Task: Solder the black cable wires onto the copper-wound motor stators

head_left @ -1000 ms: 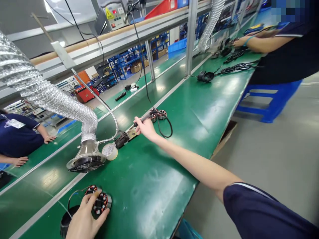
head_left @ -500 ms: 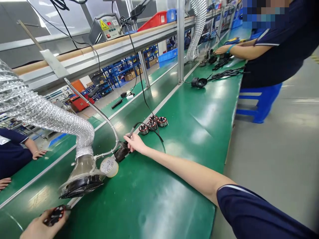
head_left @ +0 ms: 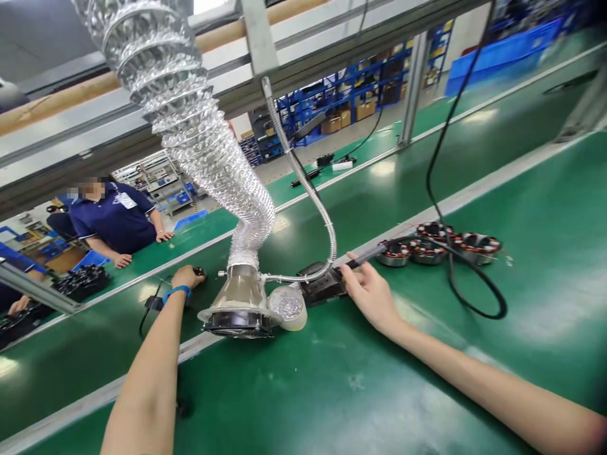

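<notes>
One soldering iron (head_left: 365,256) in right hand (head_left: 372,297); co-worker's shirt badge (head_left: 126,200) unreadable.

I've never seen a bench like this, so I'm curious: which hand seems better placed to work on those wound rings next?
Probably the right hand: it holds the soldering iron and sits beside the wound stators. The left hand is across the bench, with the fume-extractor hood between it and them.

Soldering iron (head_left: 365,256) with slim dark grip, held at a slant, four copper-wound stators (head_left: 427,251) lying flat, clustered just beside
</notes>
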Demonstrator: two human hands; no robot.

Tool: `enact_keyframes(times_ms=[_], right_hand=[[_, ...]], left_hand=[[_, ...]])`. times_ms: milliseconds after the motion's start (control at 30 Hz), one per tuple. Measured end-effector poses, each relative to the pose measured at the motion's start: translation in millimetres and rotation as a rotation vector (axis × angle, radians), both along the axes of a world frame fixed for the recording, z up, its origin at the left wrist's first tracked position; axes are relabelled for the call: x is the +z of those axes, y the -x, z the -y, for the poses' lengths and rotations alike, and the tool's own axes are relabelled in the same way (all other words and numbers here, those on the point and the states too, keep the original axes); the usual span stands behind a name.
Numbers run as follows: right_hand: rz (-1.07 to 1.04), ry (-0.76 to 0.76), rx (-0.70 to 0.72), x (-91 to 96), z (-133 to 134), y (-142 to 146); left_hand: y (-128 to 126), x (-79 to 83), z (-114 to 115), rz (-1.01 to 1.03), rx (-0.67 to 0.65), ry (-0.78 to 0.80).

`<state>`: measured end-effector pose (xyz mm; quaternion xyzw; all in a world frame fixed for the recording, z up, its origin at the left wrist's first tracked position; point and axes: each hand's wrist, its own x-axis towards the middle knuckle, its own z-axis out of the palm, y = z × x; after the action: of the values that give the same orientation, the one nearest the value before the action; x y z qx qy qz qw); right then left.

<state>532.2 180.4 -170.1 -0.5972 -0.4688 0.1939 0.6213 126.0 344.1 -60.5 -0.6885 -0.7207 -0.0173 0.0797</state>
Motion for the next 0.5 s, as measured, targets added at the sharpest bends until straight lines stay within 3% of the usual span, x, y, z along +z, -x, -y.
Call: enact_keyframes(times_ms=[67,167,233,333,400,500], right_hand=[[0.015,0.0,0.005,0.5,2.8,1.2],[0.019,-0.006,0.023,-0.1,5.5,1.6],[0.021,0.003,0.033,-1.3,4.2,0.7],[0.029,0.007,0.011,-1.0,0.4,1.0],[0.005,-0.002,-0.003,2.3,1.9,3.9],[-0.012,-0.012,0.012,9.1,12.5,9.6]], left_hand=[[5.5,-6.2,-5.6,0.003,0.042,0.013],[29.5,10.5,5.0,-0.003,0.094,-0.023],[50.0,32.0,26.8,-0.017,0.128,-0.061],[65.2,55.0,82.8,-0.03,0.138,-0.088],[58.2,50.7,130.9,-0.024,0.103,-0.091],[37.8,8.5,201.8,0.036,-0.018,-0.089]])
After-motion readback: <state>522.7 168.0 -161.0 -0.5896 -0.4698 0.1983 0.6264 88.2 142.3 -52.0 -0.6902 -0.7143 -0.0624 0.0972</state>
